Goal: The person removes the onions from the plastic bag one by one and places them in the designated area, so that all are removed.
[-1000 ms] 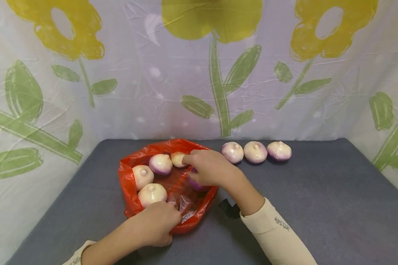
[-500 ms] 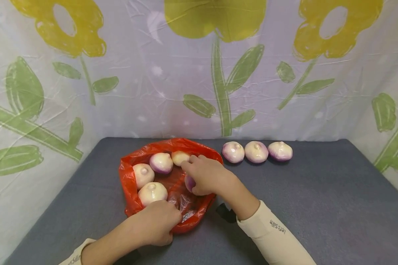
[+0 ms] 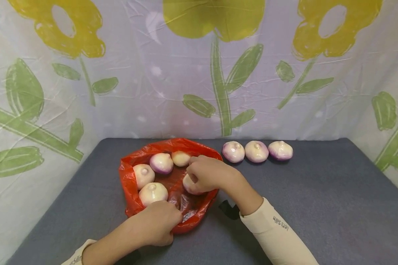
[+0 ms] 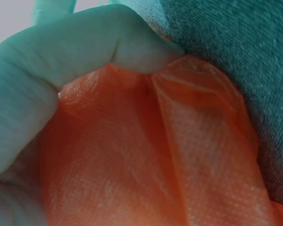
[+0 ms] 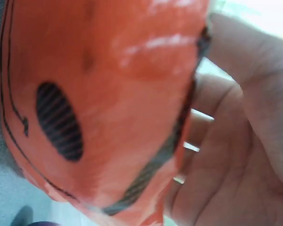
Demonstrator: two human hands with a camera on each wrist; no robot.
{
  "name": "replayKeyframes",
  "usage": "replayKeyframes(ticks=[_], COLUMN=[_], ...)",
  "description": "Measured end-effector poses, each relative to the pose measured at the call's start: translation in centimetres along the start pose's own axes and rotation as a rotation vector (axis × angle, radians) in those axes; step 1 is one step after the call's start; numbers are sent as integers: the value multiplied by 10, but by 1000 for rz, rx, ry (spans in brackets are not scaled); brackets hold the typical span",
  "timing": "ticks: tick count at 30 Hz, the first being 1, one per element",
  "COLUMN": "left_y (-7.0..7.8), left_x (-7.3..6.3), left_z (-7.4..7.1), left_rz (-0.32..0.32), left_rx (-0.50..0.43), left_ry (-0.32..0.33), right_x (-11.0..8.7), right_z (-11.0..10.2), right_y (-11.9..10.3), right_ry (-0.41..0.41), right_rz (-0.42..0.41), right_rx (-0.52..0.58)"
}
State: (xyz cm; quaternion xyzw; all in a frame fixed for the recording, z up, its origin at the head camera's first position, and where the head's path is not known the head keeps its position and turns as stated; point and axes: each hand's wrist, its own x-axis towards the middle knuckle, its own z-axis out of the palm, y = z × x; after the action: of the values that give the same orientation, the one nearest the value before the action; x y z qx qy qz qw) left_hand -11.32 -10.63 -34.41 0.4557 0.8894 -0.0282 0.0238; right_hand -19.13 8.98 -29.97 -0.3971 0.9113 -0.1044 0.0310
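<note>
Left hand (image 3: 157,223) pinches the near rim of a glossy red plastic bag (image 3: 127,187) on the grey table (image 3: 318,206). Right hand (image 3: 210,173) touches a round white-and-purple bulb (image 3: 188,185) inside, at right; whether gripped, I cannot tell. A slipping pinch could let the rim sag, spilling that bulb.

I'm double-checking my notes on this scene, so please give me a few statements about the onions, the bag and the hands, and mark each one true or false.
1. Three onions lie outside the red bag. True.
2. The left hand holds an onion. False: the left hand pinches the near edge of the red bag.
3. Five onions show inside the red bag. True.
4. The onions outside stand left of the red bag in the head view. False: they stand to its right.
5. The right hand is over the right side of the red bag. True.
</note>
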Motion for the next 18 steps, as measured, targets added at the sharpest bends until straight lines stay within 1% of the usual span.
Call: replayKeyframes(ticks=[3, 8, 11, 14, 18], left_y=[1, 1, 1, 1, 1], left_x=[0, 0, -1, -1, 0], left_z=[0, -1, -1, -1, 0], left_rz=[0, -14, -17, -13, -4], left_rx=[9, -3, -11, -12, -3], left_ry=[7, -7, -7, -2, 6], right_x=[0, -2, -4, -5, -5], right_z=[-2, -8, -11, -12, -9], right_y=[5, 12, 14, 14, 11], right_ry=[-29, 6, 11, -30, -112], right_rz=[0, -23, -28, -20, -10], right_rx=[26, 78, 116, 128, 116])
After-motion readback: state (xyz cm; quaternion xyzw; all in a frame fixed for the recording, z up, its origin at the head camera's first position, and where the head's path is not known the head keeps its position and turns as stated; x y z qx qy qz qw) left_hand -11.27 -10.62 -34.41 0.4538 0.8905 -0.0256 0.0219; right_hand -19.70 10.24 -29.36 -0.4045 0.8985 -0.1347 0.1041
